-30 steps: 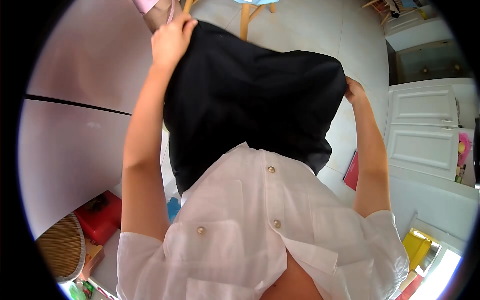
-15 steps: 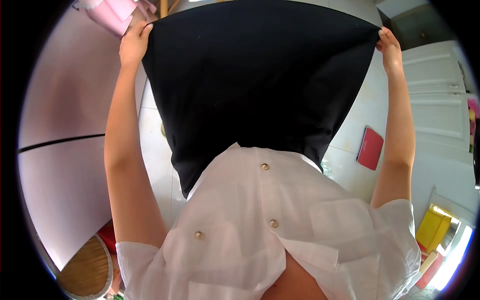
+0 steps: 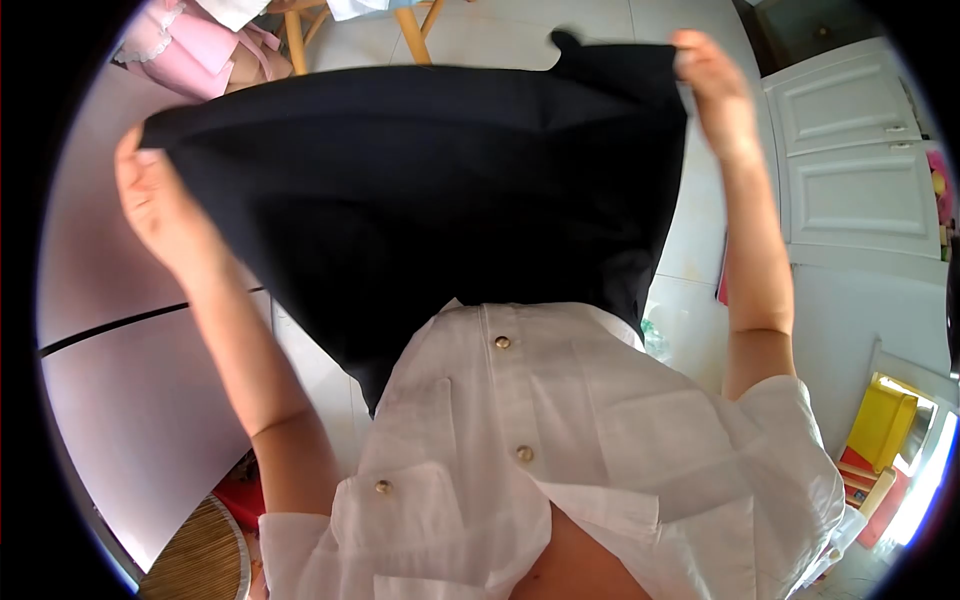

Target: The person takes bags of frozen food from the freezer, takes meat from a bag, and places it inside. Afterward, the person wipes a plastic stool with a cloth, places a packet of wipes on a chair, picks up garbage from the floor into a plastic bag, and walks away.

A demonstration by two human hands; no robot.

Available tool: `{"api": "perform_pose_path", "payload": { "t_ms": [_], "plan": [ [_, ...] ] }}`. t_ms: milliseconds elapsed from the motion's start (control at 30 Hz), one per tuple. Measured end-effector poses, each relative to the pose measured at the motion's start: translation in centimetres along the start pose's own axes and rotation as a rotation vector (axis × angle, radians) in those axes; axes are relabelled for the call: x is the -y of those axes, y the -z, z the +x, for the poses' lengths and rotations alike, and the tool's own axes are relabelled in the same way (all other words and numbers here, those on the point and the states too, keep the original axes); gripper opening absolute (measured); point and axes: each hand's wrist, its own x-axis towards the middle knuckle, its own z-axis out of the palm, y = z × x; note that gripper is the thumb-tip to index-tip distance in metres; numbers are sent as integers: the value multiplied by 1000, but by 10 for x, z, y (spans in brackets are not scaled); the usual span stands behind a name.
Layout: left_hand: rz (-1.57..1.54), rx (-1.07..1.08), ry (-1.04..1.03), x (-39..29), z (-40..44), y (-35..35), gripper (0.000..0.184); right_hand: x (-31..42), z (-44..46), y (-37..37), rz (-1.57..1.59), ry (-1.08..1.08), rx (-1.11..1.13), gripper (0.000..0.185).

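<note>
A wide black cloth [image 3: 430,170] stretches out in front of my white shirt, its lower part hanging down by my waist. My left hand [image 3: 158,200] pinches its upper left corner between thumb and fingers. At the upper right, my right hand [image 3: 712,90] grips the other corner, slightly blurred by motion. Next to the right hand, a bit of the cloth's top edge is folded up into a small dark flap. Whether the cloth is a garment or a plain piece, I cannot tell.
A glossy pinkish cabinet [image 3: 120,260] with a dark seam stands close on the left. White cupboards [image 3: 850,150] line the right, with a yellow object [image 3: 882,428] lower down. At the back are wooden legs [image 3: 412,35] and pink fabric [image 3: 185,50]. A round woven item [image 3: 198,555] sits lower left.
My left hand has moved left and down with its corner, and my right hand has shifted left. The cloth has tilted, and its top edge has slackened and folded near the right hand.
</note>
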Motion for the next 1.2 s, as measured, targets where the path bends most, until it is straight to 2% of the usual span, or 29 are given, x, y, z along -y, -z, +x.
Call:
{"api": "perform_pose_path", "payload": {
  "t_ms": [33,67,100,133,167,200,233,267,300,333,433,500,533,567,633,700,733,767,833,867,967,1000,1100,1200],
  "plan": [
    [245,11,-109,-1,-14,-30,21,3,-6,-34,-113,-53,163,19],
    [300,122,-128,8,-34,-59,20,-18,-3,-60,-154,-33,393,21],
    [418,316,-366,20,-46,-90,17,-42,-4,-84,-194,-13,626,24],
    [351,563,35,39,-63,-112,14,-49,-7,-102,-584,-63,752,28],
    [553,766,-147,73,-76,-123,12,-61,-8,-117,-891,-313,950,28],
    [861,1001,-490,119,-96,-119,14,-130,-10,-119,-856,-145,1124,27],
    [1048,1227,-443,163,-131,-97,23,-141,-9,-128,-953,-220,1431,28],
    [1212,1565,-78,192,-160,-70,22,-145,-10,-137,-1009,-273,1500,32],
    [1095,1705,476,196,-163,-61,22,-150,-9,-148,-1040,-316,1560,39],
    [1001,1936,455,211,-168,-49,22,-144,-8,-154,-1032,-320,1553,44],
    [1121,1629,380,183,-141,-53,16,-152,-6,-182,-1004,-333,1638,64],
    [1251,1570,196,177,-123,-65,13,-182,-14,-198,-1007,-434,1728,66],
    [1127,1565,205,169,-104,-70,14,-210,-19,-207,-952,-532,1897,66],
    [1004,1555,215,163,-82,-73,18,-239,-31,-210,-853,-432,2007,64],
    [655,1435,301,157,-41,-70,21,-243,-34,-219,-624,-581,2161,60],
    [650,1530,307,175,-15,-56,24,-255,-46,-223,-489,-682,2157,55],
    [676,1593,271,188,0,-46,23,-258,-48,-222,-429,-829,2060,46],
    [700,1659,241,201,14,-44,23,-255,-47,-227,-540,-771,2042,43],
    [929,1706,447,203,47,-64,22,-244,-46,-242,-753,-658,1993,39],
    [1050,1759,429,203,55,-74,18,-229,-39,-250,-869,-365,2005,36],
    [636,1528,501,202,49,-86,16,-260,-61,-266,-676,-304,1928,38],
    [672,1536,558,199,46,-100,17,-279,-72,-268,-516,-599,1728,33],
    [889,1506,540,201,44,-108,22,-373,-118,-259,366,-817,1364,25],
    [1083,1512,489,209,47,-119,27,-392,-126,-281,-422,-751,1137,8]
  ]
}}
